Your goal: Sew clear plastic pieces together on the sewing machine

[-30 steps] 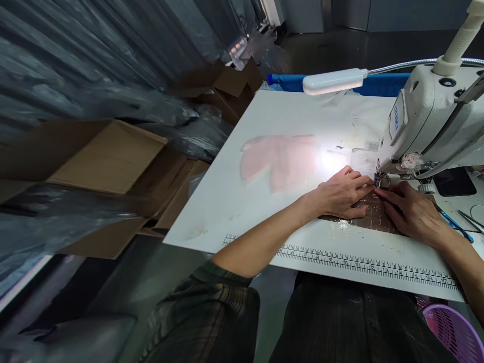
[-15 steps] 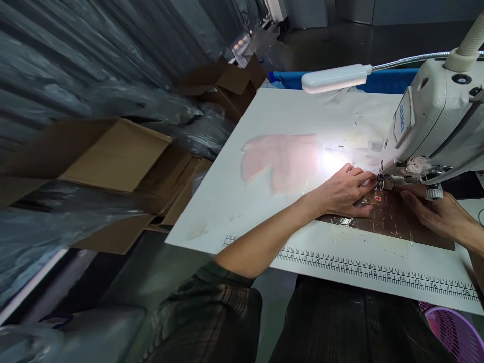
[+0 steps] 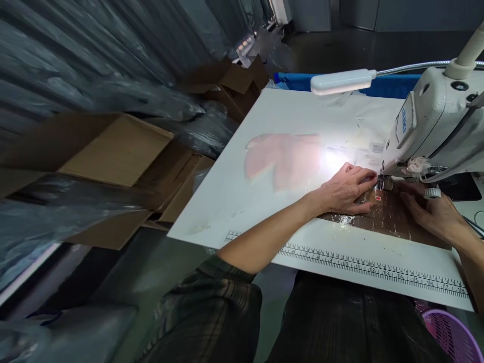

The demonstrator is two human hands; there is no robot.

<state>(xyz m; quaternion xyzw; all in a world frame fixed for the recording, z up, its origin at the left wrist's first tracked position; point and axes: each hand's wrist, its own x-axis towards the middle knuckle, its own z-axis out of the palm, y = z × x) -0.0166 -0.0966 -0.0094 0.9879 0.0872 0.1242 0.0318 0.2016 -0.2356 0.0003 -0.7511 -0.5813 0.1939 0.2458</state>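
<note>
At the needle area of a white sewing machine [image 3: 427, 116], my left hand [image 3: 346, 190] lies with its fingers bent and pressed together beside the metal presser foot [image 3: 384, 182]. Any material under those fingertips is too small to make out. My right hand [image 3: 433, 212] is on the other side of the foot, its fingers curled and partly hidden behind the machine's knob [image 3: 431, 193]; what they hold does not show. Below both hands is a brown, tape-covered plate [image 3: 408, 229] with a small red-marked sticker. Pale pink fabric pieces [image 3: 283, 159] lie left of my left hand.
The white table [image 3: 212, 217] has a printed ruler [image 3: 336, 259] along its front edge. A white lamp [image 3: 342, 81] hangs over the back. Cardboard boxes [image 3: 117, 151] and plastic sheeting stand at the left. A purple basket [image 3: 454, 327] is below at the right.
The view has shifted slightly. Both hands stay beside the presser foot in nearly the same pose, and the pink fabric pieces lie as before.
</note>
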